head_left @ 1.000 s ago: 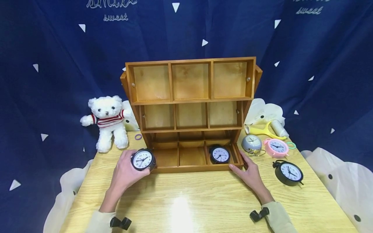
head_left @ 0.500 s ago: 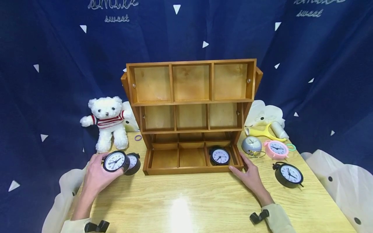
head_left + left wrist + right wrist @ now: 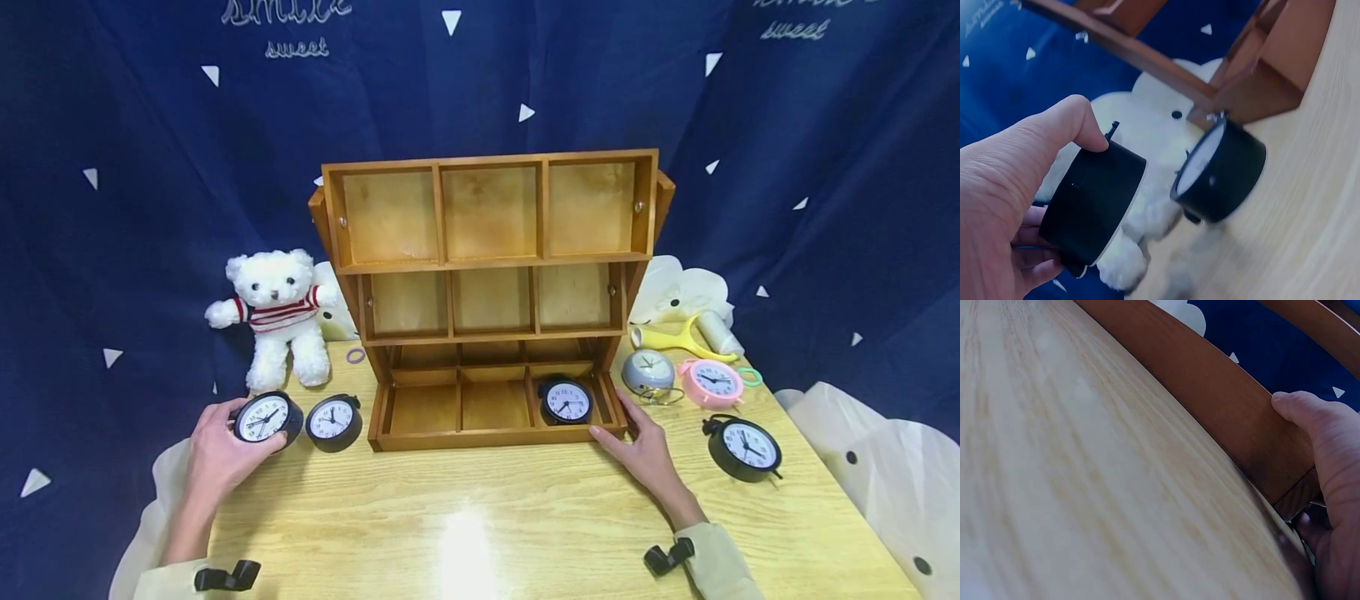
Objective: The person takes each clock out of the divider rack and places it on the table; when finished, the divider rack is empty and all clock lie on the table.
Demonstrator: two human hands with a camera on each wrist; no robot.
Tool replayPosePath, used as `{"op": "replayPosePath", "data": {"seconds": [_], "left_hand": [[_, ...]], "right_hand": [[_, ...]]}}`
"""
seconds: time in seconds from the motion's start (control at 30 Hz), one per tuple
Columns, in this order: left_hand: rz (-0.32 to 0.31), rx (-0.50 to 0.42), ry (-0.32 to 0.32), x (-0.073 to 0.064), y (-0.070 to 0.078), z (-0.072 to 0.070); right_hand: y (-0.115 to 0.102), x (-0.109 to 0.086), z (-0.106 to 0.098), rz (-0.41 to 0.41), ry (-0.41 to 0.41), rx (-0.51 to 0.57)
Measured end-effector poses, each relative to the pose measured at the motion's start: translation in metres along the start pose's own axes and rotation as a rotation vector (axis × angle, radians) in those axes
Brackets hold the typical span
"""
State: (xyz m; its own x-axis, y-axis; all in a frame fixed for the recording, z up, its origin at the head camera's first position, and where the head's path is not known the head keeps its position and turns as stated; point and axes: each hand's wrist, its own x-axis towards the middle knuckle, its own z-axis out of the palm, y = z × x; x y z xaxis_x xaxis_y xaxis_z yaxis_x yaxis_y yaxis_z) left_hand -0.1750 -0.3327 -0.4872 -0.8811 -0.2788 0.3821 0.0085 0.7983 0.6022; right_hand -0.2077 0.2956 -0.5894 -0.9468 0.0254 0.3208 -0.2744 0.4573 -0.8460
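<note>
My left hand (image 3: 221,450) grips a round black alarm clock (image 3: 1094,200) by its rim, thumb on one side and fingers on the other. Just right of it a second black alarm clock (image 3: 333,422) stands on the table. My right hand (image 3: 637,446) holds the front right corner of the wooden shelf (image 3: 487,436). In the right wrist view the thumb lies on the front board (image 3: 1229,406) and the fingers go round the side, partly hidden. Another black alarm clock (image 3: 566,402) sits in the shelf's bottom right compartment.
Right of the shelf are a grey clock (image 3: 648,369), a pink alarm clock (image 3: 712,382), a black alarm clock (image 3: 744,447) and a yellow Y-shaped item (image 3: 678,337). A white teddy bear (image 3: 277,317) sits at the back left, near a purple ring (image 3: 356,356).
My left hand has carried its black alarm clock leftward, away from the shelf's left corner, past the standing clock, which now shows fully. The right hand has stayed on the shelf corner.
</note>
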Motion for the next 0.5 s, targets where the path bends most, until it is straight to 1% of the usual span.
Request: {"op": "replayPosePath", "data": {"seconds": [0.13, 0.37, 0.5], "left_hand": [[-0.033, 0.027, -0.026, 0.002, -0.013, 0.003], [-0.088, 0.067, -0.101, 0.006, -0.035, 0.014], [-0.11, 0.094, -0.149, 0.009, -0.044, 0.02]], "right_hand": [[0.001, 0.0, 0.0, -0.002, -0.001, -0.006], [0.0, 0.001, -0.001, 0.003, -0.007, -0.015], [0.0, 0.001, 0.0, 0.0, -0.002, -0.031]]}}
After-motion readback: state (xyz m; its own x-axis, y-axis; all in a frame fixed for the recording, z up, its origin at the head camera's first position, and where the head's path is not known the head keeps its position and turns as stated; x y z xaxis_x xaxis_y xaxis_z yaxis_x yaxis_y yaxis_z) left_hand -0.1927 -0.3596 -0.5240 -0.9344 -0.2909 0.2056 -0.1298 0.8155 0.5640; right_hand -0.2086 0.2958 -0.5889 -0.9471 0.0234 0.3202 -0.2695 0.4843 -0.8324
